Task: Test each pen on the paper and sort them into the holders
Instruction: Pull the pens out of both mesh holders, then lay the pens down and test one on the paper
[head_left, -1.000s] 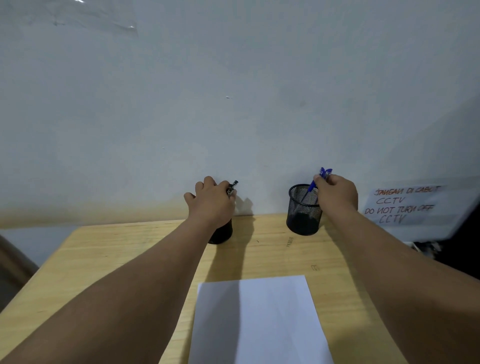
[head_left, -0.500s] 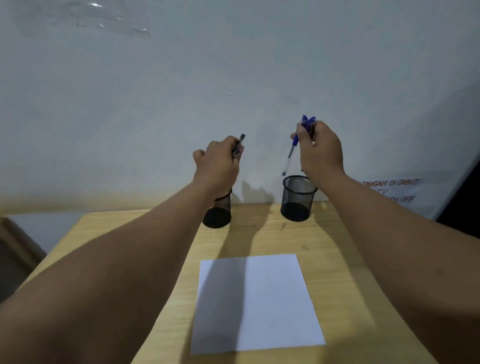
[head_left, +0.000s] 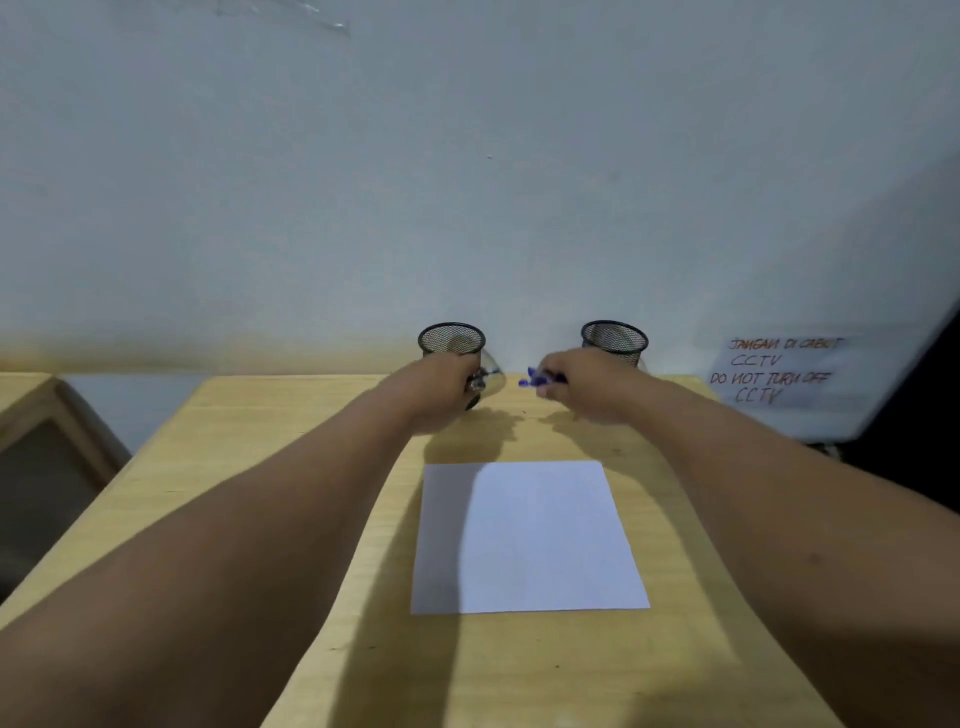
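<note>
The desk (head_left: 519, 670) was pale matt wood; the paper (head_left: 540, 540) smooth white; both holders (head_left: 451, 339) were black wire mesh.

holders – 2 (head_left: 451, 339) (head_left: 614, 336) | paper – 1 sheet (head_left: 540, 535) | wall notice – 1 (head_left: 776, 370) | hands – 2 (head_left: 441, 387) (head_left: 597, 384)

Dim, soft light; motion-blurred hands, bowed edges.

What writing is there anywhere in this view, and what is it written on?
"JANGAN DI CABUT CCTV" in red marker on the white notice against the wall, right of the desk.
"DO NOT TURN OFF CCTV" on the same notice, lower two lines.
The sheet of paper on the desk shows no writing.
</note>
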